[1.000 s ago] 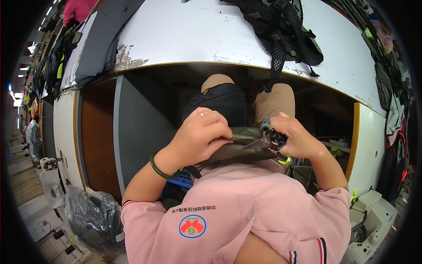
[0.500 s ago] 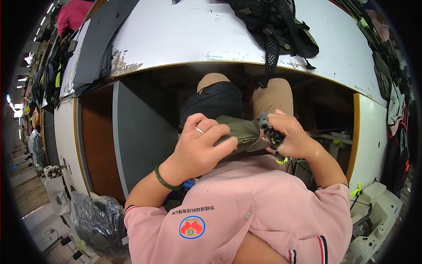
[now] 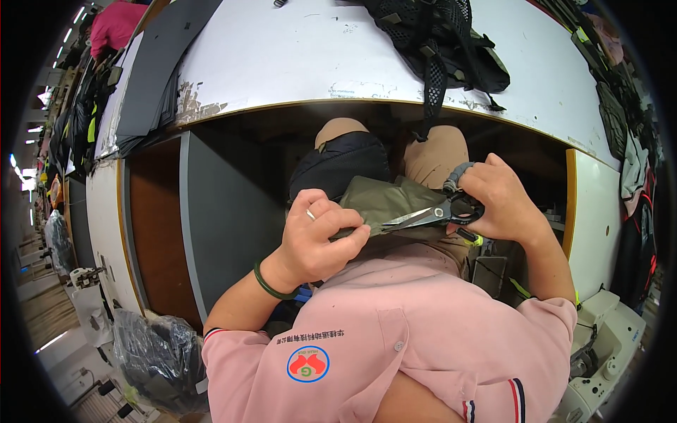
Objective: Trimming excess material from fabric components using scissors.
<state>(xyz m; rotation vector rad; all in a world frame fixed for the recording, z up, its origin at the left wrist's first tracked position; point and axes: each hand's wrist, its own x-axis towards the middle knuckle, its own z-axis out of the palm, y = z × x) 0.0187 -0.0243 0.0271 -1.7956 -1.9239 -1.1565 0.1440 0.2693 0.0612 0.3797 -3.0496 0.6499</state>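
Olive-green fabric (image 3: 384, 199) lies across my lap, over a black piece (image 3: 338, 166) that covers one thigh. My left hand (image 3: 321, 236) pinches the fabric's near left edge between thumb and fingers. In my right hand (image 3: 493, 197) is a pair of scissors (image 3: 443, 211) with dark handles, one loop wrapped in grey. Their blades point left along the fabric's near edge, the tips close to my left fingers. Whether the blades have fabric between them I cannot tell. A small black and yellow-green bit (image 3: 469, 237) hangs below the scissors.
A white table (image 3: 282, 63) with a worn edge spans the far side. On it rest a black mesh bag (image 3: 451, 46), its strap hanging over the edge, and dark grey sheets (image 3: 159, 70). At the lower right is a white sewing machine (image 3: 606, 352); a plastic-wrapped bundle (image 3: 159, 356) sits lower left.
My right hand has moved right and turned, so the scissors now show side-on with blades pointing left. More of the green fabric is spread out. My left hand has shifted slightly.
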